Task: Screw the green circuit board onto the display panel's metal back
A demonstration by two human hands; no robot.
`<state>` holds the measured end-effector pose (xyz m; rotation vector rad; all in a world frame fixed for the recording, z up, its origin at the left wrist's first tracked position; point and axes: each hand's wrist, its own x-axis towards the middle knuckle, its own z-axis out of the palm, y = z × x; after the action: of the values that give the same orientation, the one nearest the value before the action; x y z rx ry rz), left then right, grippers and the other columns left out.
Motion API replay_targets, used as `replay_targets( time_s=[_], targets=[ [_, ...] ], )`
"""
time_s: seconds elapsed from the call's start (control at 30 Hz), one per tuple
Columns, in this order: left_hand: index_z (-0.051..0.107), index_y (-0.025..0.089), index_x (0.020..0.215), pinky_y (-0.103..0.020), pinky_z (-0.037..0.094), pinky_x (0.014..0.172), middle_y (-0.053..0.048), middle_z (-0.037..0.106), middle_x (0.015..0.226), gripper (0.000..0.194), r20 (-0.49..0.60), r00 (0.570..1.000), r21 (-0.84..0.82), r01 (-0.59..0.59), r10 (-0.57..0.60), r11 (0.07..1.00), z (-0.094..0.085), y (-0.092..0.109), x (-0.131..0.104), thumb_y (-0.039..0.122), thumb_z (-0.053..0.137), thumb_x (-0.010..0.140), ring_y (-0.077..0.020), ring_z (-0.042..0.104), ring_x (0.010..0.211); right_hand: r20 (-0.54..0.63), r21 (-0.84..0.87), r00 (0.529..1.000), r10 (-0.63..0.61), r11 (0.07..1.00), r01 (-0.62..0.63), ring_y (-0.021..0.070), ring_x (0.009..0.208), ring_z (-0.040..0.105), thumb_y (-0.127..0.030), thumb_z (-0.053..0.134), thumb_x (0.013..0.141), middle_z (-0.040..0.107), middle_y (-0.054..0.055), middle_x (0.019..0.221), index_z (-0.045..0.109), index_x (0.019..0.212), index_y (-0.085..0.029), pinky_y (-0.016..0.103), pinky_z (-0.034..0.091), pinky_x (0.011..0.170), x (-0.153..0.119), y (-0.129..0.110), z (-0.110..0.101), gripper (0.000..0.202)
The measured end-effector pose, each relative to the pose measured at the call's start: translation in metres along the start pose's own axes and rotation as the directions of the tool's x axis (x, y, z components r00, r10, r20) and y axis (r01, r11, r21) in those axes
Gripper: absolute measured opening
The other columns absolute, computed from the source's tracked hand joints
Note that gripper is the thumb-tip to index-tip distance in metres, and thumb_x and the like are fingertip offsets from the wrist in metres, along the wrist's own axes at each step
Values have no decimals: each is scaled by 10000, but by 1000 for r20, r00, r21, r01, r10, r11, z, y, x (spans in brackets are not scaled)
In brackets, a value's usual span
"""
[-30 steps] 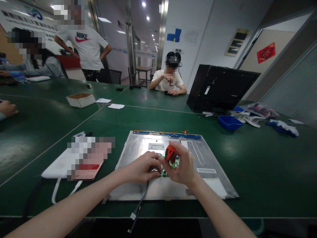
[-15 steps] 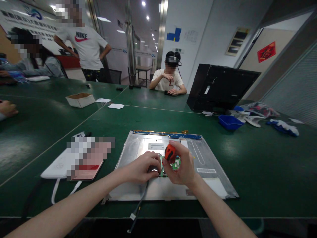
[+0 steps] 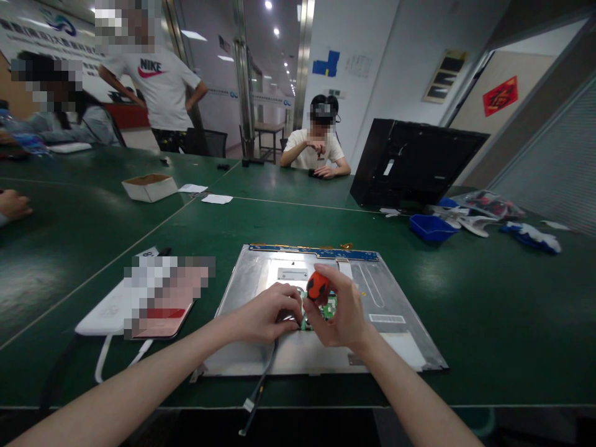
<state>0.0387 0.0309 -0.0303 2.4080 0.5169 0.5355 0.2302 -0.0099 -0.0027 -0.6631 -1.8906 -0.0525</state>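
Observation:
My right hand is closed around the orange-and-black handle of a screwdriver, held tilted over a small green circuit board. The board lies on the silver metal back of a display panel, partly hidden by my hands. Beside the board's left part, my left hand has its fingers bent together close to the screwdriver's tip; what they pinch is hidden. From under that hand a dark cable runs down over the panel's near edge and hangs past the table. A blue strip board lines the panel's far edge.
Left of the panel lie a white power bank and a pink phone with a white cable. Farther off are a white box, a black monitor, a blue tray and gloves. A person sits opposite.
The screwdriver handle has turned slightly in my right hand and tipped a little to the left. My left hand keeps its place at the board.

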Motion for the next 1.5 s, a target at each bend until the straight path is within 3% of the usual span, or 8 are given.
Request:
replay_targets(
  time_s=[0.57,0.8,1.1,1.33,1.5],
  targets=[
    [702,187,926,-376,453,877,-71,633,1008,82,-10,1000,-8,-18,18,1000,-1,0,1,197,661,855,-223,572,945,-63,-32,998,13,999,-15,91,454,490,-171,591,834,591,-29,758,390,1335,-228,208,414,400,0,-2,2,544],
    [701,184,919,-391,446,897,-72,634,1006,83,-9,1000,7,13,-13,1000,0,2,-1,178,665,845,-234,567,973,-24,-19,1000,10,1000,-11,84,463,488,-206,598,859,622,4,844,392,1333,-234,210,411,397,0,0,1,517],
    [706,191,941,-375,458,884,-72,637,1013,87,12,1000,20,-10,10,1000,-1,1,1,197,654,872,-224,582,955,13,40,1000,25,999,-26,114,509,529,-156,531,835,601,1,795,352,1372,-211,238,460,433,0,-1,-1,568],
    [707,195,940,-384,458,896,-74,634,1010,86,-5,1000,15,-10,10,1000,0,0,0,205,655,873,-227,581,962,-36,-20,999,38,999,-39,92,442,467,-175,561,846,534,-56,699,374,1338,-234,204,397,385,1,-2,0,529],
    [693,184,909,-385,448,896,-73,637,1023,60,-17,1000,6,-4,4,1000,0,0,-1,186,650,867,-228,577,971,-55,-70,998,-16,997,12,92,442,464,-202,580,861,611,-25,749,397,1331,-247,213,408,394,2,-2,0,506]
  ],
)
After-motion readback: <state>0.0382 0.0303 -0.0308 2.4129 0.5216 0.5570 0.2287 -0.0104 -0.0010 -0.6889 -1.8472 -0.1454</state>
